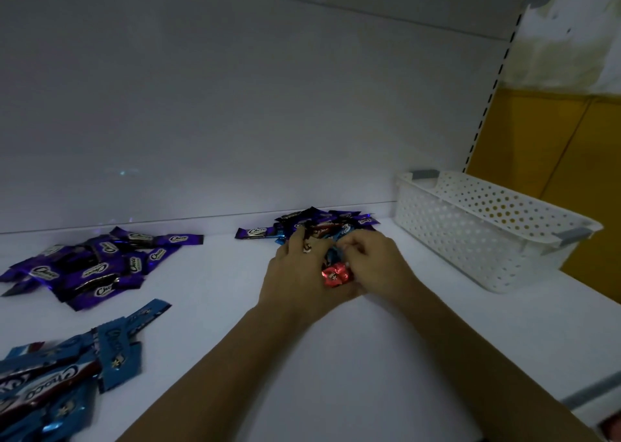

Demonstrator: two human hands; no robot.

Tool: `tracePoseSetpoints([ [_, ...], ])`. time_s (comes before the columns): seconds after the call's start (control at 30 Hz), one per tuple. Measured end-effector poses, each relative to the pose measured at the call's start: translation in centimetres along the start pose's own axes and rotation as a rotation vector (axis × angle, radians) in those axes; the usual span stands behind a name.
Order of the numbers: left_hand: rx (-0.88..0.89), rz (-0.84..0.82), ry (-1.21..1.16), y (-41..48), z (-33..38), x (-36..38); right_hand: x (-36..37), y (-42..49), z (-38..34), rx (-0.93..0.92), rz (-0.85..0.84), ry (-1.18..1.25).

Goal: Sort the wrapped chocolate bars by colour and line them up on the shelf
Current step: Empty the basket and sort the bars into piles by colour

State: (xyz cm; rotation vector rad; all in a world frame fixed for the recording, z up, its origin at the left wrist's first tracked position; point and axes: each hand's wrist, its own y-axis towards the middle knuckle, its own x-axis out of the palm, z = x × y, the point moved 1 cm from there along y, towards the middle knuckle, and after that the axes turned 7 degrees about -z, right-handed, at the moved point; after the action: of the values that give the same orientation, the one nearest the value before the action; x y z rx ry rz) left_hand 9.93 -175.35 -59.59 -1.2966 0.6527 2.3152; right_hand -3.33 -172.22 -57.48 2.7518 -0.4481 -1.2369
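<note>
Left hand (295, 273) and right hand (373, 260) clasp fingers round a red foil-wrapped chocolate bar (336, 275) at the mixed heap (322, 221) — likely gathering reds apart from the purple-wrapped pile (100, 260) and blue-wrapped pile (67, 367).

The white word "Choco" was printed on the purple bars (100, 266) at the far left and on one purple bar (254, 232) of the mixed pile (336, 226). On the blue bars (43, 388) near left, "Chocco" could be read; smaller print was too blurred.
</note>
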Motion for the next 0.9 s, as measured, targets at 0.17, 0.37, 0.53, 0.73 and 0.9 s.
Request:
tracePoseSetpoints([
  [0.17, 0.024, 0.083, 0.022, 0.2, 0.0, -0.7, -0.2, 0.1, 0.0, -0.001, -0.091, 0.358],
  [0.37, 0.043, 0.189, -0.020, 0.4, -1.0, -1.6, -0.2, 0.2, 0.2, -0.031, 0.075, 0.258],
  [0.53, -0.078, 0.313, -0.236, 0.5, -1.6, -2.0, -0.1, 0.0, 0.4, -0.066, 0.128, 0.144],
  [0.73, -0.172, 0.377, -0.775, 0.5, -2.5, -2.6, 0.4, -0.4, 0.0, -0.209, 0.187, 0.084],
  [0.9, -0.287, 0.422, -1.098, 0.6, -3.0, -3.1, 0.8, -0.8, -0.5, -0.298, 0.140, 0.079],
])
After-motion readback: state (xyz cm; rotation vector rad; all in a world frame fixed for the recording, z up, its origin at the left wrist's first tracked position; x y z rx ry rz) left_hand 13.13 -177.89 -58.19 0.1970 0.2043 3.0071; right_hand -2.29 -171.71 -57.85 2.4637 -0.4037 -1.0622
